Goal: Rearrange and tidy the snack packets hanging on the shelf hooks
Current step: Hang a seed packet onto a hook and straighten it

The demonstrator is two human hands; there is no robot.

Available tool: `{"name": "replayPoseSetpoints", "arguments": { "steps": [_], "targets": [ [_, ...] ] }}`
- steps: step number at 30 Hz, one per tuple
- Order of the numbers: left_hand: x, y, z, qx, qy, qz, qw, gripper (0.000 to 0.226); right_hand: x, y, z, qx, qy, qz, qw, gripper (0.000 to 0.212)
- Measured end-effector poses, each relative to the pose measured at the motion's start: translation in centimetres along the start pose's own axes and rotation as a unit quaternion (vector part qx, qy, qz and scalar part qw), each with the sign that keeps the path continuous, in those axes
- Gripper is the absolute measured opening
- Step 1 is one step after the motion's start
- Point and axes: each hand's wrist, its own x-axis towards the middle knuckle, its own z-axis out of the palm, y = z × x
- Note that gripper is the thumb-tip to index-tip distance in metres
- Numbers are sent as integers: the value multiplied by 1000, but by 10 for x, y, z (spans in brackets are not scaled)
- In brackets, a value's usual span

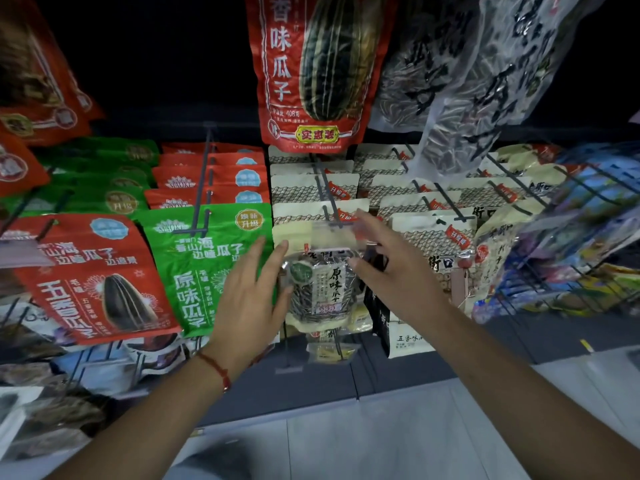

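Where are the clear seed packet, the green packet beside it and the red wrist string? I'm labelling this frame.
clear seed packet (320, 285), head view, on its printed front label.
green packet (201, 268), head view, on the white lettering of its front.
red wrist string (216, 368), head view, on the strand across the left wrist.

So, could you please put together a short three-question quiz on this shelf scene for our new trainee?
1. True or false: the left hand grips the clear seed packet.
2. Which packet hangs immediately left of the clear seed packet? A) green packet B) blue packet C) black packet
3. Fill in: the big red packet hangs ____ the clear seed packet.

Key
1. False; its fingers are straight, beside the packet. The right hand is open too.
2. A
3. above
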Motion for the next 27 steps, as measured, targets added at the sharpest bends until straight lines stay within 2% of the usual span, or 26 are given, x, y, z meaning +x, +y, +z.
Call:
{"name": "replayPoseSetpoints", "arguments": {
  "steps": [5,10,14,18,23,27],
  "targets": [
    [-46,-14,8,47,-102,5,994,56,-25,2,14,-35,-9,-29,999,87],
    [-60,-3,5,65,-203,-8,977,64,-46,9,20,-84,-41,-20,995,79],
    [-66,22,-2,83,-224,3,971,69,-74,15,15,-92,-64,-17,994,69],
    [-76,57,1,107,-263,-5,959,74,-113,37,8,-87,-115,-32,989,69],
    [-96,113,29,107,-291,-15,951,81,-167,86,-17,-119,-147,4,982,68],
    [-111,157,65,107,-340,-27,934,78,-202,137,-46,-130,-154,64,977,69]
  ]
}}
